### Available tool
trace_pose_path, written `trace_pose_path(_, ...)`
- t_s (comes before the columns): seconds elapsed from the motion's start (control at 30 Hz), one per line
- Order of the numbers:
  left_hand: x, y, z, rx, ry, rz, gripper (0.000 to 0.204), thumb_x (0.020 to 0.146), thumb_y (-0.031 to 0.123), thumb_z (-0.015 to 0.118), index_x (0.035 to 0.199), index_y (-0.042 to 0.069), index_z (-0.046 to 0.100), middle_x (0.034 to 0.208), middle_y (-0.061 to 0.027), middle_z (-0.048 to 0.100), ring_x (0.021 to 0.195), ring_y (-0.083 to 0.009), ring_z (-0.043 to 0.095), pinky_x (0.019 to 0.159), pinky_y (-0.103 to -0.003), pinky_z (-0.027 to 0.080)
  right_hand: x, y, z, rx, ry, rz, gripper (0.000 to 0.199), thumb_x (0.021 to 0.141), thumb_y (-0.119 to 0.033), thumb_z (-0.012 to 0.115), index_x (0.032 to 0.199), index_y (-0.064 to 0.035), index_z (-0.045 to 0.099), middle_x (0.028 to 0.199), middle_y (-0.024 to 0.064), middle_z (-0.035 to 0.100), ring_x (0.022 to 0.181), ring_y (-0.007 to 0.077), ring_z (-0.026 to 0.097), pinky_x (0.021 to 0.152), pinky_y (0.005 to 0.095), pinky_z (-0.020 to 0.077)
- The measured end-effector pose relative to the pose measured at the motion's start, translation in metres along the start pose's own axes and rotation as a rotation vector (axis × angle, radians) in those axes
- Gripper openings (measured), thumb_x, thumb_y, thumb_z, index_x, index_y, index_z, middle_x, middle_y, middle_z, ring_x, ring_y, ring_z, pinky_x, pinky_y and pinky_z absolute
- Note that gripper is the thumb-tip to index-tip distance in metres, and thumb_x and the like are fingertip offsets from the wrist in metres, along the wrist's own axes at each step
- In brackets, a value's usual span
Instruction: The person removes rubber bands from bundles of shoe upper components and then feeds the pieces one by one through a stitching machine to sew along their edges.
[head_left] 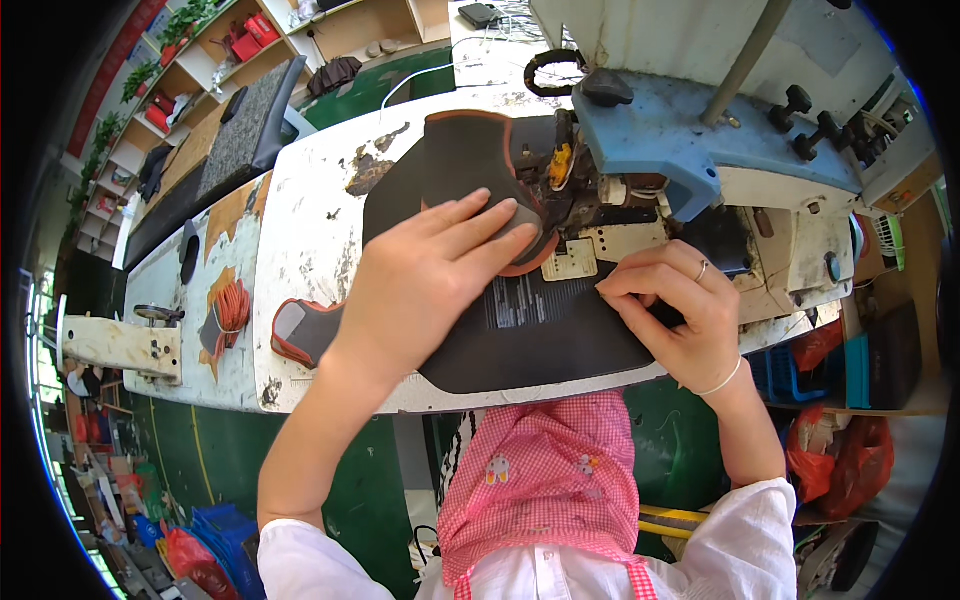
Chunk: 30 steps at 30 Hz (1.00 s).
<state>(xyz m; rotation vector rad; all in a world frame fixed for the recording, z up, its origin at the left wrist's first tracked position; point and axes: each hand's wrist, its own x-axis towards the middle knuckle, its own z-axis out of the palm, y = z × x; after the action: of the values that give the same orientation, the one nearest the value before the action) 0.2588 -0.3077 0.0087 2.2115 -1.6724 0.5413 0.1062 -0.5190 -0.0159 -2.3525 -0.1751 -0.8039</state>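
Note:
A dark grey fabric piece with orange-red edging (466, 150) lies on a black mat (540, 355) beside the blue-and-white machine head (650, 120). My left hand (420, 275) rests on this piece, its fingers stretched out flat and pointing toward the machine. Just right of the small cream metal plate (570, 262), my right hand (685, 305) has thumb and forefinger pinched together over the mat's edge. Anything between those fingertips is too small to make out. Near my left wrist sits a second grey piece with orange edging (308, 332).
The worn white machine table (320, 210) carries dark stains. On the bench to the left are a bundle of orange strips (232, 306) and a metal machine arm (120, 343). Shelves (200, 80) stand at the back left. Red bags (860, 465) hang at the right.

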Motion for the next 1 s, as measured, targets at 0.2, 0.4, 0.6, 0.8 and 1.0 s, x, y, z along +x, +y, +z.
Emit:
trace_pose_path(0.2,-0.002,0.032,0.0,0.181,0.022,-0.027,0.043,0.074,0.008,0.067,0.117,0.008,0.073,0.117,-0.0111,0.073,0.108,-0.0296,0.071,0.086,-0.038,0.059,-0.001,-0.002,-0.001,0.026,0.017,0.025,0.02,0.074,0.004,0.079,0.091,-0.0065,0.074,0.089,0.0069,0.07,0.075,0.0218,0.066,0.063,0.0314,0.0534)
trace_pose_path(0.4,0.003,0.016,-0.011,-0.029,0.013,0.047,0.041,0.068,0.013,0.074,0.108,0.007,0.076,0.109,-0.0087,0.073,0.103,-0.0309,0.065,0.085,-0.041,0.053,-0.001,-0.001,-0.002,0.003,0.003,0.007,0.02,0.074,0.004,0.079,0.09,-0.0064,0.074,0.089,0.0069,0.07,0.074,0.0212,0.065,0.063,0.0313,0.0532)
trace_pose_path(0.6,0.011,-0.036,-0.002,-0.439,-0.063,0.177,0.04,0.071,-0.006,0.069,0.104,0.014,0.081,0.116,-0.0058,0.068,0.121,-0.0316,0.059,0.1,-0.043,0.046,0.0,-0.004,-0.001,0.0,0.005,0.009,0.019,0.074,0.004,0.079,0.09,-0.0063,0.074,0.089,0.0066,0.07,0.074,0.0208,0.065,0.063,0.0308,0.0529)
trace_pose_path(0.8,0.009,-0.036,0.0,-0.522,-0.122,0.116,0.039,0.083,-0.003,0.069,0.116,0.014,0.078,0.134,-0.0082,0.066,0.124,-0.0269,0.062,0.103,-0.04,0.046,-0.002,-0.002,-0.001,-0.009,0.016,0.006,0.02,0.074,0.005,0.079,0.089,-0.0061,0.074,0.089,0.0065,0.069,0.073,0.0205,0.064,0.063,0.0303,0.0529)
trace_pose_path(1.0,0.008,-0.037,0.002,-0.454,-0.132,0.126,0.04,0.088,-0.001,0.067,0.123,0.014,0.074,0.137,-0.0088,0.065,0.134,-0.0304,0.056,0.107,-0.042,0.048,-0.002,-0.002,-0.001,-0.005,0.017,0.0,0.019,0.074,0.006,0.079,0.089,-0.0053,0.073,0.089,0.0067,0.069,0.073,0.0204,0.064,0.063,0.0303,0.0531)
